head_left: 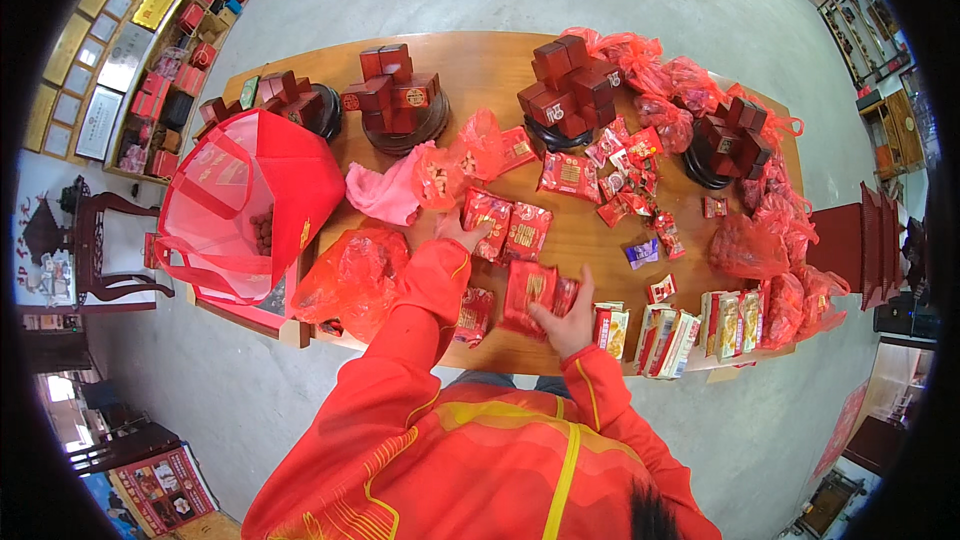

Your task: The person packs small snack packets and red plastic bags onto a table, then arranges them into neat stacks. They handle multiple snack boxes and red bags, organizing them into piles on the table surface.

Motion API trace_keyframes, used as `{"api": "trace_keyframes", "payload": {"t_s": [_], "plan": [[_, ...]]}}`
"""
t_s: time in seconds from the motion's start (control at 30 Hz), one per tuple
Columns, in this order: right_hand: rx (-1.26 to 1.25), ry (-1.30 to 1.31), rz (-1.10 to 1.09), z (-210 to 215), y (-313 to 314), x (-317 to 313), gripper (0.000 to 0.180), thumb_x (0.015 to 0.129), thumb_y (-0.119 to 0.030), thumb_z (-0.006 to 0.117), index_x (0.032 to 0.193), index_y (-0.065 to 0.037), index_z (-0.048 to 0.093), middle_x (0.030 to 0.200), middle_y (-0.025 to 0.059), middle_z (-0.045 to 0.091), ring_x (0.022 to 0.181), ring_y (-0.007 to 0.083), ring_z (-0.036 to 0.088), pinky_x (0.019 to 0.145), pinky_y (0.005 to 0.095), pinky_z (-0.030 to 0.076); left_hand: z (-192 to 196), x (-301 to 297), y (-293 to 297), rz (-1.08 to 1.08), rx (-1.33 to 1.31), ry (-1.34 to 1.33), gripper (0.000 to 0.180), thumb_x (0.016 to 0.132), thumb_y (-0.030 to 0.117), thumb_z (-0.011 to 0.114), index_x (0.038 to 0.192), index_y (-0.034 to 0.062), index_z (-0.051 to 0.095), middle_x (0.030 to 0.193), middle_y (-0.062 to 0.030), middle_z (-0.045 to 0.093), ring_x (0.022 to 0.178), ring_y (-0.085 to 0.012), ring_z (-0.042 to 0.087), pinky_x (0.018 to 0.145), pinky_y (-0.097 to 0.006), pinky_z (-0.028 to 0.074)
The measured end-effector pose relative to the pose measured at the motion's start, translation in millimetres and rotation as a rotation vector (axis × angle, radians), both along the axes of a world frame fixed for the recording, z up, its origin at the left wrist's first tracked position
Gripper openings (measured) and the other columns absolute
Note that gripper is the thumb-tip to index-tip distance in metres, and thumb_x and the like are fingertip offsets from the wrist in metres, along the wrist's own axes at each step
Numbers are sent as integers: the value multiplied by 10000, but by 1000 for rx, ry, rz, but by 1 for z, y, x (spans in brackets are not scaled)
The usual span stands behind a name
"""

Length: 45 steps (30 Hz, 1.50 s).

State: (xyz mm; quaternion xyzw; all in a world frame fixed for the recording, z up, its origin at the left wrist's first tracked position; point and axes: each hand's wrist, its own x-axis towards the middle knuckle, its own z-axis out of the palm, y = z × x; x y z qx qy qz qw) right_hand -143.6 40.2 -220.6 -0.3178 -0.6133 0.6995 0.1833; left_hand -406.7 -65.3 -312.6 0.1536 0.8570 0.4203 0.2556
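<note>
My right hand (570, 323) is closed round red snack packets (530, 297), thumb on top, near the table's front edge. My left hand (455, 232) reaches over the table with fingers apart, at the edge of a flat red packet (487, 221). Against that packet lies a second red packet (527, 232). Another red packet (474, 316) rests between my forearms, partly hidden by my left sleeve. Close to my left hand are a pink cloth (387, 190) and a thin red plastic bag (436, 178) with small pale pieces inside. A crumpled red plastic bag (350, 280) sits beside my left forearm.
A large red tote bag (300, 180) with brown round things inside stands at the left. Dark red stacked boxes (390, 90) sit on round stands at the back. Small wrapped sweets (642, 253), upright cartons (668, 342) and filled red plastic bags (748, 246) occupy the right side.
</note>
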Motion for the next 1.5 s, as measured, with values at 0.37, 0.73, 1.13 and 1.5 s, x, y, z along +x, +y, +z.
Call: {"api": "trace_keyframes", "payload": {"t_s": [0.37, 0.73, 1.13, 1.5], "plan": [[-301, 27, 20, -73, 48, -106, 897, 906, -69, 697, 1529, 68, 65, 1392, 171, 482, 1226, 220, 534, 1006, 332, 474, -20, 37, -6, 23, -53, 161, 650, 820, 391, 727, 1354, 76, 535, 1252, -253, 559, 1190, -427, 511, 1044, -484, 400], [100, -175, 2, -60, 64, -61, 717, 876, -102, 698, 1472, 4, 315, 1399, 178, 499, 1226, 270, 544, 1043, 369, 439, 34, 93, -26, 8, -47, 189, 687, 850, 361, 708, 1389, 3, 478, 1370, -274, 470, 1275, -437, 437, 1087, -466, 360], [1371, -733, 432, -31, 158, -146, 809, 728, -248, 778, 1442, -72, 438, 1524, 180, 379, 1409, 342, 359, 1136, 494, 313, 69, 182, -89, 9, -317, 209, 972, 657, 183, 832, 1487, 44, 345, 1396, -226, 462, 1274, -426, 438, 1077, -486, 375], [932, -697, 321, -29, 169, -145, 728, 615, -380, 816, 1191, -4, 580, 1023, 165, 622, 980, 376, 598, 893, 463, 485, 139, 138, -30, 258, 149, 546, 848, 682, 142, 798, 1416, -29, 409, 1259, -237, 523, 1154, -411, 490, 1009, -469, 405]]}}
